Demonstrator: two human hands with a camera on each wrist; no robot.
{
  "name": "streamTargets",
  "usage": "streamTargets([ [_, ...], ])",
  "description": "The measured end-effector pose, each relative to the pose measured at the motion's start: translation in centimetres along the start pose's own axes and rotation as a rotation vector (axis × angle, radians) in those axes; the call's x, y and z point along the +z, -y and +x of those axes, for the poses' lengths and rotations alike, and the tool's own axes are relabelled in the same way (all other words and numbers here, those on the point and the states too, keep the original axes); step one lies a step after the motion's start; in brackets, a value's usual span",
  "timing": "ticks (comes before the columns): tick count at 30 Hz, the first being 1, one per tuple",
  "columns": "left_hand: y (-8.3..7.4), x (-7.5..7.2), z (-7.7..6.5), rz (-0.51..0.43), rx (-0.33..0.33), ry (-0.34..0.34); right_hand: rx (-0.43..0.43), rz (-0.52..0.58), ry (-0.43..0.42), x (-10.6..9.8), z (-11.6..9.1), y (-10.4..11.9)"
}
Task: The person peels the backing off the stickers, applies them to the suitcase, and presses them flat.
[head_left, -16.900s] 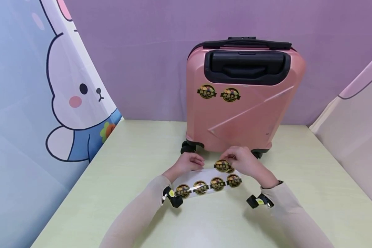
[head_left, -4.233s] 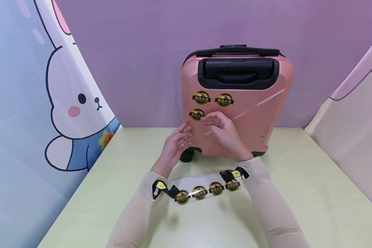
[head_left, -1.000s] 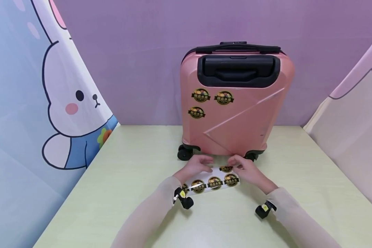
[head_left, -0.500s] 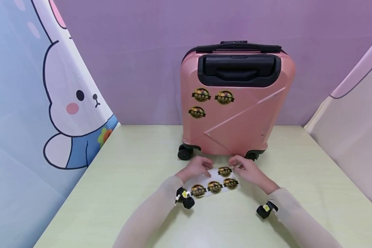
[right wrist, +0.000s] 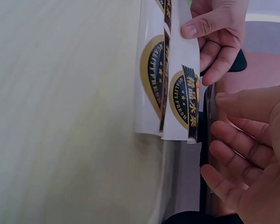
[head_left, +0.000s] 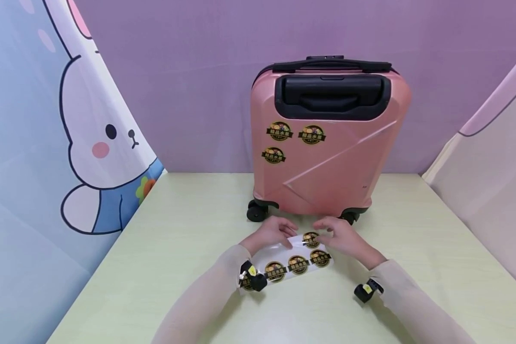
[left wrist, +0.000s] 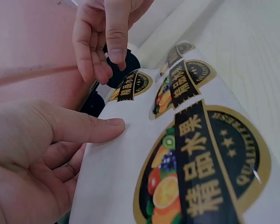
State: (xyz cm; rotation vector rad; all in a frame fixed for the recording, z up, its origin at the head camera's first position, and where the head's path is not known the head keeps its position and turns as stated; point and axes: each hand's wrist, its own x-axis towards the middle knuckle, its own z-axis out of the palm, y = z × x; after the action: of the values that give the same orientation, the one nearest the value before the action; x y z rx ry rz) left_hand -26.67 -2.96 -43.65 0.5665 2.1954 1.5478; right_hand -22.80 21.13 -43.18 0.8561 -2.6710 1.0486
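Observation:
A white sheet bears round black-and-gold fruit stickers, several in its near row and a single sticker at the far right corner. My left hand pinches the sheet's far edge, thumb on top and fingers behind. Just off the sheet's right end, my right hand holds nothing, its fingers loosely bent and apart beside the single sticker. In the right wrist view the sheet is bent along its length. Behind stands a pink suitcase with three such stickers, one below the upper two.
The suitcase rests on black wheels on the pale table, just beyond both hands. A purple curtain hangs behind, and a rabbit-print curtain lines the left side.
A third sticker has come onto the suitcase since the oldest frame. Both hands have returned from the suitcase to the sheet, which my left hand has lately shifted and tilted.

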Motion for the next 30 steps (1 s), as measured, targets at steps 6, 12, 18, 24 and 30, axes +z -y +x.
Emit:
streamTargets([
  [6,-0.5,-0.2,-0.3,0.004,-0.003,0.024,-0.031,-0.081,0.019,0.0,0.3,0.9],
  [12,-1.2,-0.5,-0.8,0.032,0.011,0.057,-0.050,-0.129,0.067,0.1,0.5,1.3],
  [18,-1.4,-0.7,-1.1,0.022,0.039,0.095,-0.085,-0.134,0.077,0.4,0.5,1.4],
  [24,-1.4,-1.1,-1.2,0.015,0.041,0.136,-0.129,-0.155,0.074,0.7,0.6,1.6],
  [30,-1.2,-1.4,-1.2,0.037,0.056,0.156,-0.139,-0.175,0.079,0.8,0.8,1.6],
])
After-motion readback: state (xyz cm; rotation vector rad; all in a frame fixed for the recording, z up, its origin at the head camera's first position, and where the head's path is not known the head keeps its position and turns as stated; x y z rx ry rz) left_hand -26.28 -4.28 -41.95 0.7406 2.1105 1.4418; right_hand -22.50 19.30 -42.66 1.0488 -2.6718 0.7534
